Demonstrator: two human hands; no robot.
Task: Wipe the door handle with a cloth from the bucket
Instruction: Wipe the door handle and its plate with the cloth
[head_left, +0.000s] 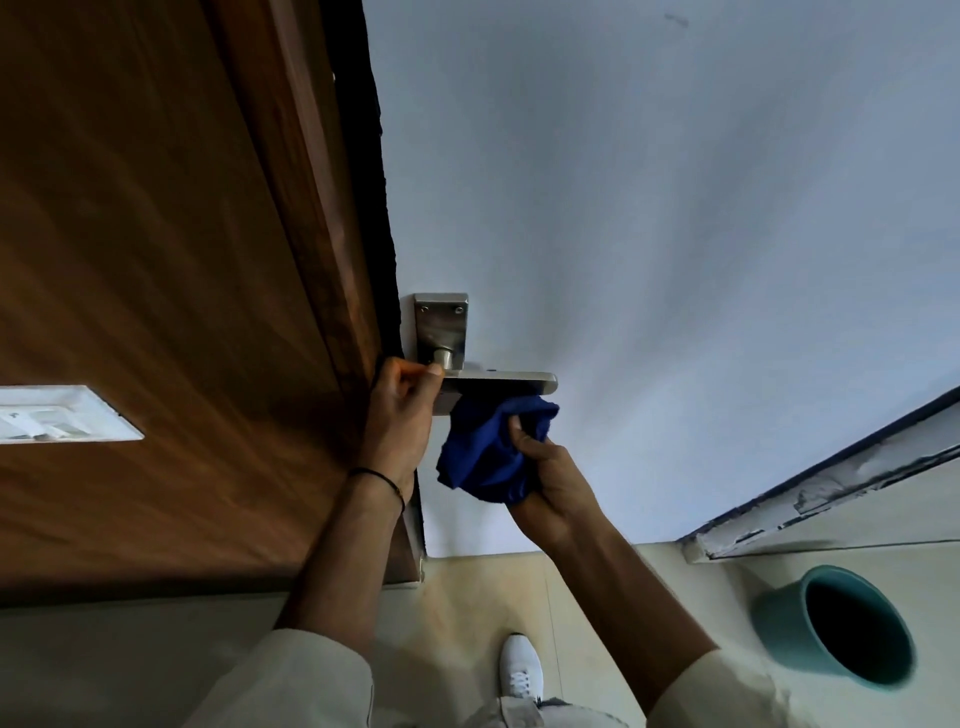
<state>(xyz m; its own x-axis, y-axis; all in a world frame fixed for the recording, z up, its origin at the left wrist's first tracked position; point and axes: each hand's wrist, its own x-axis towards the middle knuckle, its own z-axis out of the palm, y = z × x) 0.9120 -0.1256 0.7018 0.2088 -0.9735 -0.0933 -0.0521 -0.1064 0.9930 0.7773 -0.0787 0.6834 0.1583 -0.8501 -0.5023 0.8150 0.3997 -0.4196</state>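
A brushed-metal lever door handle with its backplate is fixed to the pale door. My left hand grips the lever's left end near the spindle. My right hand holds a bunched dark blue cloth and presses it against the underside of the lever. The teal bucket stands on the floor at the lower right, and its inside looks dark.
A brown wooden door frame fills the left, with a white switch plate on it. A pale tiled floor lies below, where my white shoe stands. A chipped white skirting runs along the right wall.
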